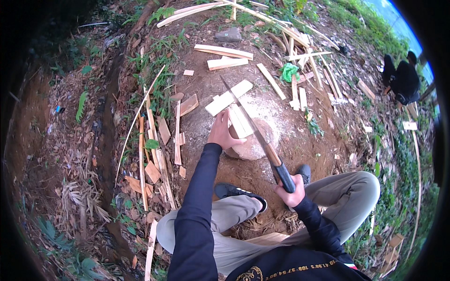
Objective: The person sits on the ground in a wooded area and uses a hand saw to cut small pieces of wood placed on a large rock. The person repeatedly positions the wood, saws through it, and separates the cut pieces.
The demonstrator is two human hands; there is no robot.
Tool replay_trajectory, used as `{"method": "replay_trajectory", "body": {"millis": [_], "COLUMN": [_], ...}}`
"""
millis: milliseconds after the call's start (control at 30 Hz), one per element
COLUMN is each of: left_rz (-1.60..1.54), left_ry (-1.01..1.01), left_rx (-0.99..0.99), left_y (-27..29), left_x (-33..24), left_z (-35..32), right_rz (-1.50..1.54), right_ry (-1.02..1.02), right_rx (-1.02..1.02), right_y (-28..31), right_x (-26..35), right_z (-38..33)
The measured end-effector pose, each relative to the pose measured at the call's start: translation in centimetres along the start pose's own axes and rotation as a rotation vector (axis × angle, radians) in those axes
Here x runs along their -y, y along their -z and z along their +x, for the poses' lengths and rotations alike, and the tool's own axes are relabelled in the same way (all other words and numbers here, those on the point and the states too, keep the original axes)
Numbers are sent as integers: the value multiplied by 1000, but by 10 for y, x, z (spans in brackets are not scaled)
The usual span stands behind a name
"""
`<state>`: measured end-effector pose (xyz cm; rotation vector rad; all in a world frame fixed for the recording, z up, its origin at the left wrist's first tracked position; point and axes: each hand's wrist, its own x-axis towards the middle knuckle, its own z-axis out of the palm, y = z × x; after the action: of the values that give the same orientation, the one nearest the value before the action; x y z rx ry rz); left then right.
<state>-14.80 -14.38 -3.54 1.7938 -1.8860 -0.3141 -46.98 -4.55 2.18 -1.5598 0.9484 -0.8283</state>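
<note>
My right hand (289,191) grips the black handle of a machete (248,119), whose long narrow blade points away and to the left. The blade passes over or along the right side of a short pale piece of wood (240,122); I cannot tell whether they touch. My left hand (223,132) holds that piece from its left side, thumb and fingers around it, on top of a round chopping block (258,140). Just beyond it, a pale flat board (228,98) lies slanted on the ground, partly crossed by the blade.
Sawn strips (224,50) lie beyond the block, with long slats (152,122) on the left and a wood pile (304,51) at the far right near a green plastic bag (288,72). My shoe (239,193) is close to the block. Another person (404,79) crouches far right.
</note>
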Motion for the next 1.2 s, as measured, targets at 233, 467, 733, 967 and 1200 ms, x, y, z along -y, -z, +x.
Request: {"method": "replay_trajectory", "body": {"millis": [233,467,733,967,1200], "left_rz": [-287,-741,-808,-461,-365], "left_ry": [333,190,140,159,68], "left_rx": [-720,-423,-491,-591,-714], "left_y": [-21,18,62,109,125], "left_x": [2,-79,-75,-52,-62], "left_z": [-20,-8,-7,-29,-35], "right_rz": [-263,-539,-812,-832,-950], "right_ry": [162,365,620,507,-302], "right_rx": [13,-102,-62,-366,-493], "right_y": [-47,-61,-74,19,164], "right_x": [-18,4,48,84,-126], "right_z": [0,14,20,-85,-143]}}
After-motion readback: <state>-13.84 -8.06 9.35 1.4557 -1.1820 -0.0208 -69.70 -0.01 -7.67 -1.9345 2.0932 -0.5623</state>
